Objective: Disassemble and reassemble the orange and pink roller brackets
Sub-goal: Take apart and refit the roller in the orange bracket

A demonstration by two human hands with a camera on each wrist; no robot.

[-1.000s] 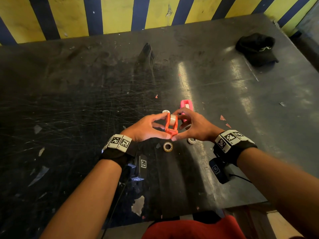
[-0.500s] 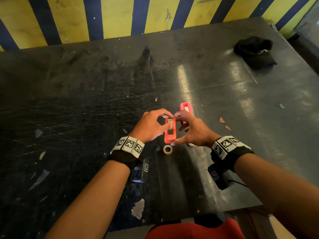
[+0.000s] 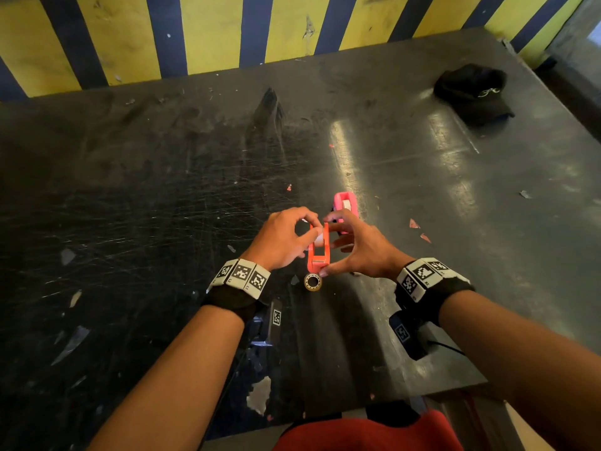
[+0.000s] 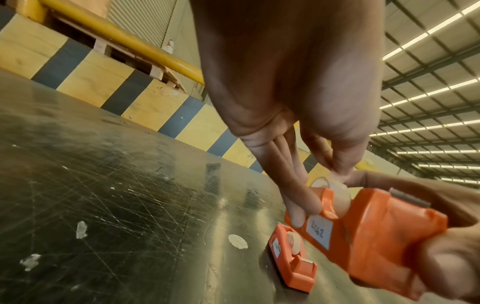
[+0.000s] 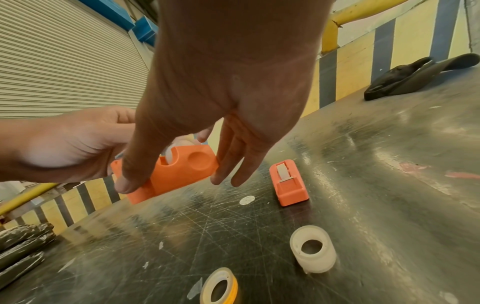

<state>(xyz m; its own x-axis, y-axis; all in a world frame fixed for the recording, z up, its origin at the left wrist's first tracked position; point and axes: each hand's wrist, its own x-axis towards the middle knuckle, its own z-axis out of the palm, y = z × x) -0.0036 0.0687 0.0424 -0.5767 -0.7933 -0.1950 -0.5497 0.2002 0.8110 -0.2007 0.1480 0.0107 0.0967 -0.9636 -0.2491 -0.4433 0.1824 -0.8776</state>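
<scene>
Here, white roller [image 4: 337, 197] inside orange bracket [image 3: 318, 252], left hand [image 3: 279, 239] fingers pinching roller, right hand [image 3: 361, 252] fingers clamping bracket.

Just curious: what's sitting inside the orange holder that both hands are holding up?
A whitish roller sits in the slot of the orange bracket. The left hand pinches it from above. How it seats inside is covered by the bracket walls and fingers.
</scene>
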